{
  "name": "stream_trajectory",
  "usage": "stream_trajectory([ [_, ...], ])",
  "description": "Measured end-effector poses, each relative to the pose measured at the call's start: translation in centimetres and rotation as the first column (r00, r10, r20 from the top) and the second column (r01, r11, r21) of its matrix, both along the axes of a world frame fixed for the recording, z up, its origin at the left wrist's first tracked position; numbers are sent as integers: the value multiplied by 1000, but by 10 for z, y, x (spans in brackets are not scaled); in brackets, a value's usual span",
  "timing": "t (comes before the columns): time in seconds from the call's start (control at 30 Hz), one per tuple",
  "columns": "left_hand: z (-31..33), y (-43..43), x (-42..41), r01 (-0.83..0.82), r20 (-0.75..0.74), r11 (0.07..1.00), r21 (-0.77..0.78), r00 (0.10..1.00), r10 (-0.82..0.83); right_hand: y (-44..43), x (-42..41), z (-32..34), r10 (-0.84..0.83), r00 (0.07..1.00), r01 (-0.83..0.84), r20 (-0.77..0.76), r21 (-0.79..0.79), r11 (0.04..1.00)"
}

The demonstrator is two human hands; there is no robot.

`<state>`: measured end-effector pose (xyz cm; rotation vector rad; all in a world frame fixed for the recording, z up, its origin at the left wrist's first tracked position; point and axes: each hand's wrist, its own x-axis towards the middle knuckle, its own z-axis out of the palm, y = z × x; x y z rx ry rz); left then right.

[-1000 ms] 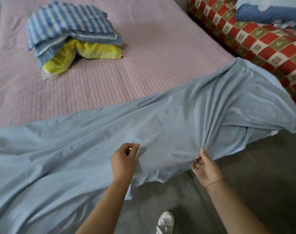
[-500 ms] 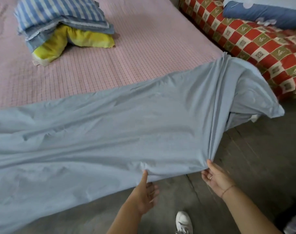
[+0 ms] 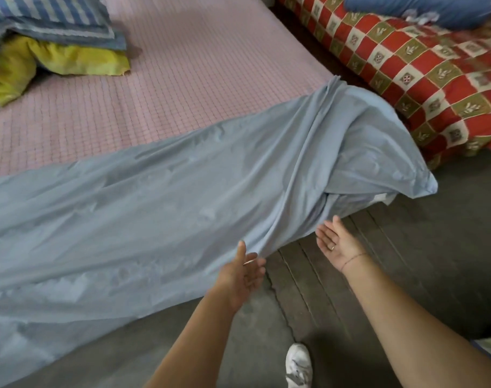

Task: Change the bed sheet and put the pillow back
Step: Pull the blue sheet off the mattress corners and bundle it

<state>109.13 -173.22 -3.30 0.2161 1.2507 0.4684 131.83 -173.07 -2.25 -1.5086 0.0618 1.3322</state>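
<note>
Now, from the head: the camera looks down past two bare forearms at the near edge of a bed.
Sheet: a pale blue sheet [image 3: 182, 208] lies in a long crumpled band along the near edge of the bed [image 3: 210, 79]. Towards the left it spills over that edge onto the floor [image 3: 406, 261]. At the near right corner it is gathered into folds and drapes over the corner.
Bed surface: beyond the sheet the bed shows a bare pink checked cover.
Pillows: a blue-and-white striped pillow [image 3: 51, 15] lies on top of a yellow pillow [image 3: 70, 60] at the far left corner of the bed, well apart from the sheet.
Left hand: the left hand [image 3: 238, 278] is at the hanging near edge of the sheet, thumb upright against the cloth. Its fingers [image 3: 255, 268] are stretched out and loose just below the hem, grasping nothing.
Right hand: the right hand [image 3: 336, 245] is palm up near the gathered folds by the near right corner. Its fingers [image 3: 324, 233] are straight and released, tips just beside the cloth; whether they touch it cannot be told.
Worn: a ring [image 3: 332, 247] on the right hand and a thin bracelet [image 3: 353, 259] at that wrist.
Beside the bed: a second bed [image 3: 420, 65] with a red, green and white checked cover stands to the right, carrying a dark blue cushion [image 3: 423, 9].
Floor: grey and bare, with a white shoe [image 3: 299, 365] at the bottom edge.
</note>
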Motion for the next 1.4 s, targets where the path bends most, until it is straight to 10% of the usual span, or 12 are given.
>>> stream_trajectory([
  [0.3,-23,34,126,-108,11,992,67,994,108,79,76,-39,126,988,-129,-86,-29,991],
  [0.77,-41,42,216,-217,93,970,-111,969,228,10,176,-48,-190,956,216,-223,101,971],
  [1.07,-63,17,241,-402,-51,909,-109,915,399,3,223,-64,48,974,-45,-221,16,999],
  [1.4,-54,11,269,-249,70,968,6,966,248,92,260,-63,-194,970,189,-147,-49,981],
])
